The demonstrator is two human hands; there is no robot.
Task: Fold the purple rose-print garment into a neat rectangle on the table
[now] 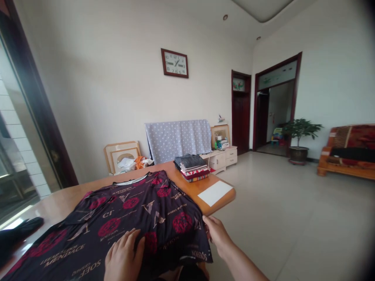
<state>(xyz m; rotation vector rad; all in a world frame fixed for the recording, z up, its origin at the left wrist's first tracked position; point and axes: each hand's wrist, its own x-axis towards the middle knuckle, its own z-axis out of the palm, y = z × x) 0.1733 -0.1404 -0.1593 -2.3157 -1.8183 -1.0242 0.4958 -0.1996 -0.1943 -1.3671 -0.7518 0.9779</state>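
Observation:
A dark printed shirt [137, 218] with red round motifs and pale lettering lies spread over the wooden table, its neckline towards the far side. My left hand [124, 253] rests on the near part of the fabric, fingers stretched out and slightly bent, holding nothing. At the shirt's right edge, my right hand [216, 234] is closed on the cloth, with the fingertips partly hidden under it. The near hem hangs over the table's front edge.
Folded clothes [193, 168] are stacked at the table's far right, beside a white sheet [215, 193]. Dark cloth [20, 238] lies at the left. Behind stand a dotted cover [178, 140] and a low cabinet [218, 160]. A potted plant [299, 152] and wooden sofa [345, 164] stand right.

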